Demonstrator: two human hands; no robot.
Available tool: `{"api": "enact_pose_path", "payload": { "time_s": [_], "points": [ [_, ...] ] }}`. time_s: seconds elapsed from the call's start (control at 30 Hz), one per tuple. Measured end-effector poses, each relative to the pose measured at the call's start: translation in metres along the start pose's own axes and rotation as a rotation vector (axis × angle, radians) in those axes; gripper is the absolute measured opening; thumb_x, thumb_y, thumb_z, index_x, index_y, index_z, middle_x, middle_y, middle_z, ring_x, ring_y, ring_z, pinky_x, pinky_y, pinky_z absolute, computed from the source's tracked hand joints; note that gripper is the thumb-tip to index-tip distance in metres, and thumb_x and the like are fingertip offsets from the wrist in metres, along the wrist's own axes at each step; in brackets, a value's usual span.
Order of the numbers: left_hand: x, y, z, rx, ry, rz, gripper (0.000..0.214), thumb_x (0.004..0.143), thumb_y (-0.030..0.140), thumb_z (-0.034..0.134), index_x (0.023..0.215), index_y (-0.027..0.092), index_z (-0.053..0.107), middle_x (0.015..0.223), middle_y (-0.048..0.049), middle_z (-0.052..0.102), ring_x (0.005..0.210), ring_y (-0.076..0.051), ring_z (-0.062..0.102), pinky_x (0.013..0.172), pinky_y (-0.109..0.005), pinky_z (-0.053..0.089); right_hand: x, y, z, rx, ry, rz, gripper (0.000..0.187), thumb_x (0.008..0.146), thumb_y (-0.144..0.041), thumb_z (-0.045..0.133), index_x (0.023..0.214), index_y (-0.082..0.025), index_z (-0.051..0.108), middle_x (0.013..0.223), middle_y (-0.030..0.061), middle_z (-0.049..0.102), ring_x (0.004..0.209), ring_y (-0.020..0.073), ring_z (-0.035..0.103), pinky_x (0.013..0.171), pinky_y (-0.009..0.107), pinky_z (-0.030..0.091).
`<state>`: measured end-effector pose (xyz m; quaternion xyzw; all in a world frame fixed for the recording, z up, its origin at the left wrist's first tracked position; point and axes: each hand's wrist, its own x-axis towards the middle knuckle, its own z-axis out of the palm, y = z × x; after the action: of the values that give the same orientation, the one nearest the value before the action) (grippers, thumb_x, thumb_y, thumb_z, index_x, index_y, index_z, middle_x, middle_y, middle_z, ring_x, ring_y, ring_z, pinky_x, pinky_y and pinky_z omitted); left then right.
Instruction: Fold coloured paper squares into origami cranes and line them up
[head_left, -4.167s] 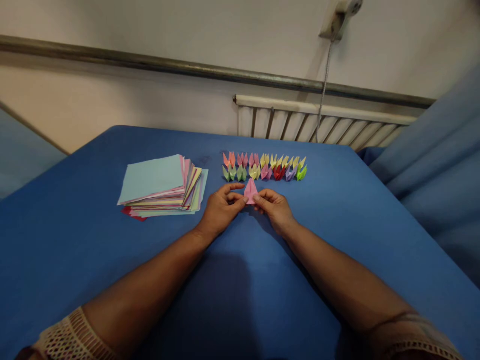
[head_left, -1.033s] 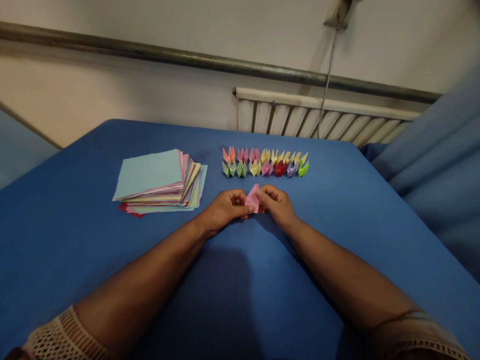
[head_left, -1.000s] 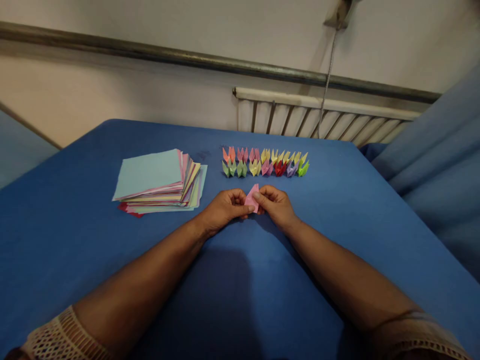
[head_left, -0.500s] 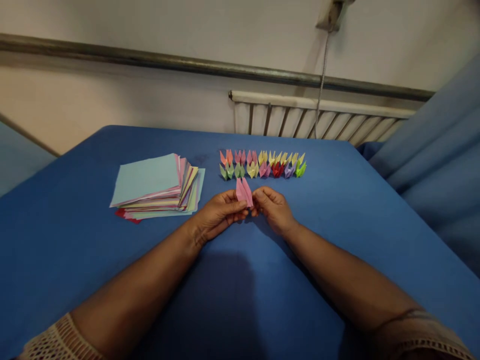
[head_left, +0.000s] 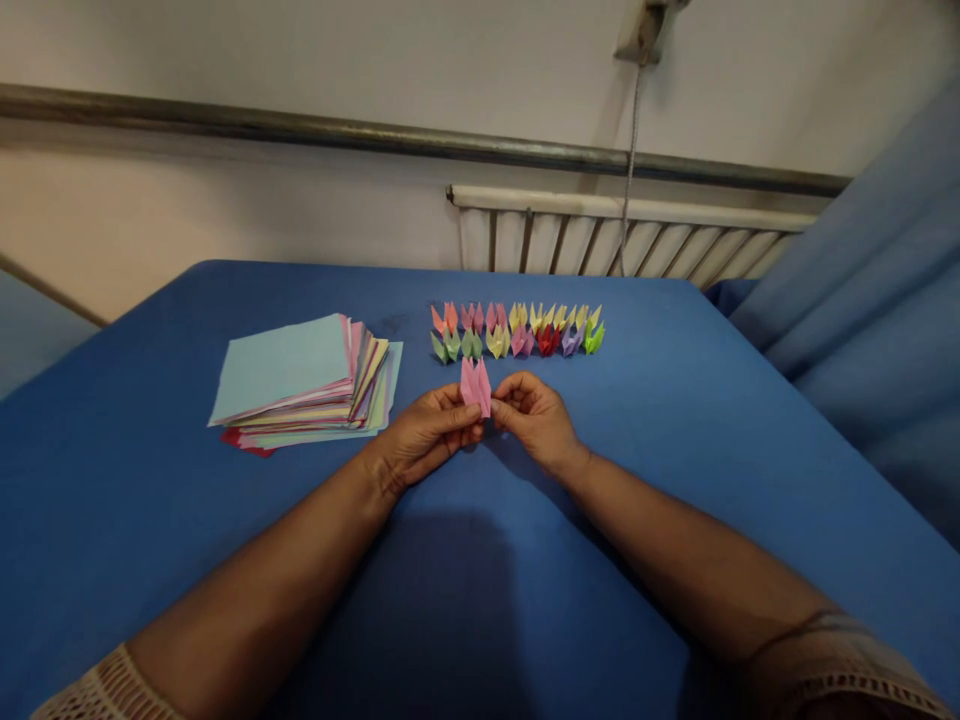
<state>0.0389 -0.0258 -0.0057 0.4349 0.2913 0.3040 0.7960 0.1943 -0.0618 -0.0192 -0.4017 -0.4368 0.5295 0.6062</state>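
Note:
Between my hands is a small pink folded paper [head_left: 474, 386], an origami piece with upright points at its top. My left hand [head_left: 439, 430] pinches its lower left part, thumb across the front. At its lower right edge, the thumb and forefinger of my right hand [head_left: 536, 418] are closed on the paper; the other fingers curl behind. Just beyond stand two rows of small folded paper figures, among them a red one [head_left: 549, 341], a purple one [head_left: 573, 340] and a bright green one [head_left: 594, 338]. Several others are pink, yellow, orange and pale green.
A stack of coloured paper sheets [head_left: 281, 365], light blue on top, lies left of my hands on the blue table [head_left: 630, 480]. Behind the table run a metal rail [head_left: 375, 138] and a white radiator [head_left: 540, 203]. A blue curtain [head_left: 870, 310] hangs at the right.
The view has shifted slightly, so most things appear a little further left. My right fingers have changed their hold at the pink paper's right edge, and its points look more spread.

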Motion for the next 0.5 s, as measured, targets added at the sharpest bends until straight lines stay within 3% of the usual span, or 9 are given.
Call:
{"api": "enact_pose_path", "payload": {
  "time_s": [0.1, 0.23, 0.33, 0.5],
  "points": [
    [0.003, -0.001, -0.001, 0.114, 0.136, 0.051, 0.028, 0.064, 0.026, 0.081, 0.082, 0.014, 0.063, 0.067, 0.0019, 0.061, 0.055, -0.007, 0.053, 0.054, -0.018, 0.041, 0.001, 0.001, -0.004, -0.116, 0.009, -0.045, 0.022, 0.066, -0.037, 0.074, 0.073, -0.021, 0.061, 0.067, -0.0035, 0.060, 0.058, 0.0098, 0.054, 0.057, 0.025, 0.044],
    [0.007, -0.005, 0.001, 0.397, 0.334, 0.191, 0.028, 0.062, 0.030, 0.080, 0.071, 0.015, 0.058, 0.061, 0.0046, 0.057, 0.053, -0.007, 0.051, 0.051, -0.018, 0.038, 0.004, 0.003, -0.009, -0.130, -0.075, 0.068, 0.024, 0.072, -0.042, 0.068, 0.076, -0.019, 0.065, 0.064, -0.0017, 0.062, 0.059, 0.0109, 0.056, 0.055, 0.024, 0.042],
    [0.007, -0.009, 0.007, 0.614, 0.444, 0.302, 0.025, 0.064, 0.029, 0.077, 0.067, 0.015, 0.056, 0.061, 0.0050, 0.055, 0.055, -0.007, 0.050, 0.052, -0.019, 0.038, 0.006, 0.007, -0.009, -0.092, -0.041, 0.113, 0.024, 0.066, -0.040, 0.074, 0.071, -0.018, 0.065, 0.062, -0.0024, 0.061, 0.057, 0.0098, 0.054, 0.054, 0.023, 0.040],
    [0.001, -0.010, 0.021, 0.650, 0.358, 0.319, 0.027, 0.066, 0.031, 0.075, 0.080, 0.017, 0.057, 0.072, 0.0032, 0.060, 0.064, -0.010, 0.057, 0.061, -0.021, 0.045, 0.008, 0.010, -0.015, 0.101, -0.028, 0.205, 0.025, 0.064, -0.039, 0.078, 0.069, -0.018, 0.064, 0.060, -0.0028, 0.062, 0.054, 0.0084, 0.052, 0.054, 0.022, 0.039]
  ]
}}
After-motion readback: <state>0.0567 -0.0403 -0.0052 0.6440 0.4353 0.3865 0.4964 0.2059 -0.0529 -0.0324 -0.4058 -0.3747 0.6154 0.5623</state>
